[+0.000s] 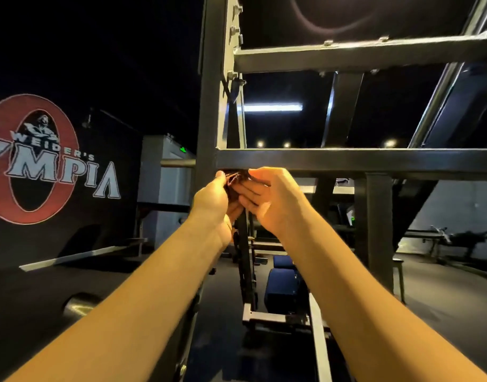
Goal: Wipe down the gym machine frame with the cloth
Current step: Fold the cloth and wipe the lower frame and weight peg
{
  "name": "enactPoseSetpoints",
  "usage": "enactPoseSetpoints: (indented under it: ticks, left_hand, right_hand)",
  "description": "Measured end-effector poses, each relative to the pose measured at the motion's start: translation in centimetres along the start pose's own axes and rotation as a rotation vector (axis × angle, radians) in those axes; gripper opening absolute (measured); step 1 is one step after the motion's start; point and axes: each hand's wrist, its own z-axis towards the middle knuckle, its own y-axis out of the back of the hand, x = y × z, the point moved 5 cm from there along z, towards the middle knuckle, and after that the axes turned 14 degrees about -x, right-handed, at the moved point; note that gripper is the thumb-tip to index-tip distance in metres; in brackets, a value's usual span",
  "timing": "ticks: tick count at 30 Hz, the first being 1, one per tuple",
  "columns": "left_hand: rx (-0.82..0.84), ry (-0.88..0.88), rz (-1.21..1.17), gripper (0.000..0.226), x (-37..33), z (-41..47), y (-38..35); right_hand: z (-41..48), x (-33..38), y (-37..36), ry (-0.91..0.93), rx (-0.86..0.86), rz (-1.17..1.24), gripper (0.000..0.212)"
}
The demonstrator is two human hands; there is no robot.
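Note:
A dark, reddish-brown cloth (235,181) is bunched between my two raised hands, just under a black horizontal crossbar (347,160) of the gym machine frame. My left hand (212,198) grips the cloth from the left, thumb up near the bar. From the right, my right hand (267,198) meets the cloth with its fingers around it. Most of the cloth is hidden by my fingers. A black upright post (209,106) of the frame rises right behind my left hand, and a second crossbar (361,55) runs higher up.
Below my arms sit blue padded seat cushions (282,288) and a dark weight-stack rail (246,260). A wall with a red and white Olympia logo (32,161) is at left. A thick frame post (376,224) stands at right, with other gym equipment (443,238) beyond it.

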Motion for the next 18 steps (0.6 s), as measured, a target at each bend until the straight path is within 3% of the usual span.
enactPoseSetpoints:
  ticks: [3,5,8,10,11,13,16,18]
  left_hand:
    - [-0.11,0.005,-0.057,0.03,0.9,0.6,-0.7]
    - [-0.179,0.009,-0.105,0.035,1.5,0.7,-0.7]
    - [-0.213,0.012,-0.179,0.038,2.3,0.5,-1.2]
    - [-0.172,0.028,-0.229,0.045,2.9,0.4,-2.3]
    - [-0.129,0.04,-0.251,0.047,3.3,0.1,-3.2]
    - [-0.039,0.075,-0.249,0.046,4.4,-0.6,-5.4]
    - [0.077,0.088,-0.193,0.029,6.4,-2.8,-8.8]
    - [0.176,0.057,-0.118,0.026,7.8,-4.5,-11.3]
  right_hand:
    - [-1.4,2.9,1.6,0.089,0.059,-0.118,0.022]
    - [-2.8,5.7,4.0,0.268,-0.074,-0.332,0.019]
    - [-6.4,10.6,8.3,0.911,-0.384,-0.881,0.023]
    - [-9.1,11.7,11.2,1.211,-0.536,-1.185,0.023]
    - [-10.0,11.6,13.0,1.237,-0.609,-1.305,0.024]
    - [-10.9,10.7,16.5,1.098,-0.702,-1.443,0.031]
    - [-11.0,7.8,19.5,0.859,-0.633,-1.588,0.043]
    - [-10.7,6.6,20.2,0.792,-0.574,-1.622,0.05]
